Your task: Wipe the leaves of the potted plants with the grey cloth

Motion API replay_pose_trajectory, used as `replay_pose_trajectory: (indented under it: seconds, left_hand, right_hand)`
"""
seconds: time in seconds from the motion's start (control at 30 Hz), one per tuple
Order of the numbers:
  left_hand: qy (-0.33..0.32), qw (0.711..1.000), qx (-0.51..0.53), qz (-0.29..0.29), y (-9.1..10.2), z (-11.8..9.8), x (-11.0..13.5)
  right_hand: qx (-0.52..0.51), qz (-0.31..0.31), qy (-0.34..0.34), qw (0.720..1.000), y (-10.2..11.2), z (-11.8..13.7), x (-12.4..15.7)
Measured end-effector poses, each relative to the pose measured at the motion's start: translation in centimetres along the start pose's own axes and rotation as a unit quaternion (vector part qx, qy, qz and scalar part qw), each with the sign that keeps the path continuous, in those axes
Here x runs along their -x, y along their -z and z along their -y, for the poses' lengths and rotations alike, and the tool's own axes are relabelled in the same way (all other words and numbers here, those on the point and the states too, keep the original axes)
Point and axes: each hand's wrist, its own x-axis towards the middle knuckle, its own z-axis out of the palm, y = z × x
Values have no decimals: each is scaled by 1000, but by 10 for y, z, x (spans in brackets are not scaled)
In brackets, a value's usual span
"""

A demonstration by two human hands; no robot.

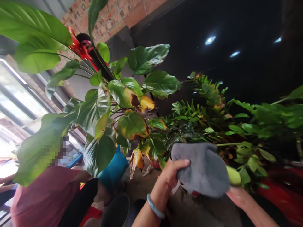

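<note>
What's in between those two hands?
In the head view, a gray cloth fills the stretch between the left hand and right hand, with something yellow-green showing by the right one.

left forearm [149, 205] extends from the lower edge of view, inclined up and to the right. left hand [170, 174]: thumb [182, 164] laid out toward the right in a clamping pose, remaining fingers hidden. right forearm [258, 212] slants up and to the left. right hand [239, 196]: positioned lower than the left, fingertips hidden
</note>
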Motion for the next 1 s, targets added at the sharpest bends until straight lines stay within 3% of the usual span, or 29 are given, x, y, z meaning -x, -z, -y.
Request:
replay_pose_trajectory:
  seconds: [0.07,0.13,0.27,0.33,0.43,0.53,0.6,0.67,0.73,0.87,0.93,1.0]
  left_hand:
    - [-44,998,33,-42,-6,-7,-8]
    - [-54,996,20,-67,-4,2,-12]
    - [21,996,-81,-35,17,39,3]
    - [50,994,-98,-15,29,45,15]
    - [24,998,-65,-9,38,25,26]
    - [-62,996,-20,-61,37,-10,23]
    - [-103,990,1,-95,33,-22,16]
    - [-109,988,6,-112,30,-16,10]
    - [-83,990,-10,-116,30,5,9]
    - [15,997,-61,-45,39,46,23]
    - [20,998,-59,-22,45,43,30]
    - [-29,998,-31,-52,47,22,32]
  right_hand:
    - [-13,-5,-8,1000,-2,2,1]
    - [-29,-6,-22,999,-2,6,4]
    - [-37,10,-39,999,1,12,8]
    - [-43,14,-41,998,2,12,9]
    - [-60,-3,-37,998,2,11,9]
    - [-73,-20,-36,996,-2,12,8]
    - [-82,-26,-36,996,-5,12,9]
    - [-86,-29,-36,995,-7,13,10]
    - [-89,-28,-37,995,-8,14,10]
    - [-70,-7,-47,996,-4,14,11]
    - [-57,4,-42,997,-2,14,11]
    - [-59,-3,-34,998,-2,15,11]
